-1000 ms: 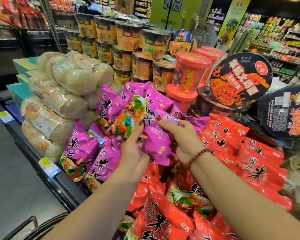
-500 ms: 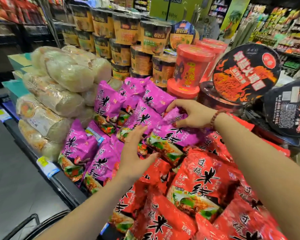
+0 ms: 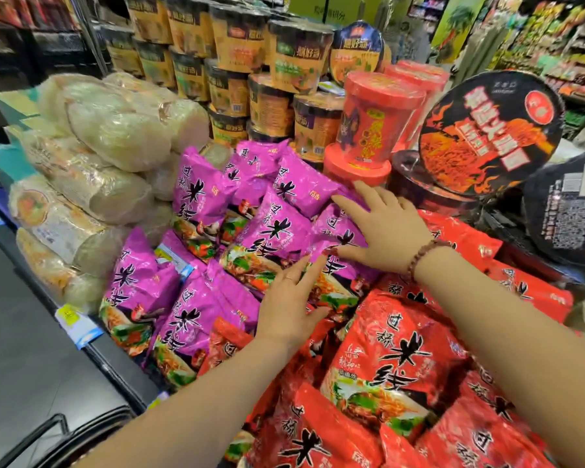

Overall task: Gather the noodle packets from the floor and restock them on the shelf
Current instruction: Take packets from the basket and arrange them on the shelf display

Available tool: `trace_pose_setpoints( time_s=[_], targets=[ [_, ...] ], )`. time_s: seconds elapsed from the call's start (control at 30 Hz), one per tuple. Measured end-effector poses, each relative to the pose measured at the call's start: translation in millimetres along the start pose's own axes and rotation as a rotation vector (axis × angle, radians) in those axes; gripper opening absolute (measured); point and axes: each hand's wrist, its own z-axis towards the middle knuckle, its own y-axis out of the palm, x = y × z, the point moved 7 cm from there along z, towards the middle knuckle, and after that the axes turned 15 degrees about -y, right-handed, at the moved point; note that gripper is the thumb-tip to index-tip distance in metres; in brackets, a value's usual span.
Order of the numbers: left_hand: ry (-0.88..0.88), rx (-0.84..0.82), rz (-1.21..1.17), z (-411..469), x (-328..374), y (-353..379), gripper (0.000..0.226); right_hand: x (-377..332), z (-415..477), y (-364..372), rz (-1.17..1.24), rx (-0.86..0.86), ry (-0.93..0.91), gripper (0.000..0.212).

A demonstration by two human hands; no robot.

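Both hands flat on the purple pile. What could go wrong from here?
1. The purple packets lie loosely, sloping toward the shelf edge; a push from the left hand could slide the front ones off.
2. The right hand is close to the stacked red tubs; a nudge might topple them.

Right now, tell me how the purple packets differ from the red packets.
Colour: the purple packets are magenta, the red packets bright red. Place: the purple packets lie left, beside clear-wrapped noodle bundles; the red packets lie right, nearer the camera. Touch: the right hand rests flat on the purple packets, not on the red packets. Both share black brush lettering.
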Motion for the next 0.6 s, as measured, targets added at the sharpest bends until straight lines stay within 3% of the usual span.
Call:
trace_pose_setpoints(
  time_s=[0.07,0.33,0.6],
  targets=[
    [-0.013,-0.016,0.036,1,-1,7,0.09,10,-3,18,0.03,-0.112,0.037,0.092],
    [-0.074,-0.018,0.076,-2,-9,16,0.089,11,15,37,-0.043,-0.084,-0.087,0.088],
    [-0.083,-0.177,0.083,0,-9,1,0.092,12,9,31,0.028,-0.052,-0.04,0.087]
  ],
)
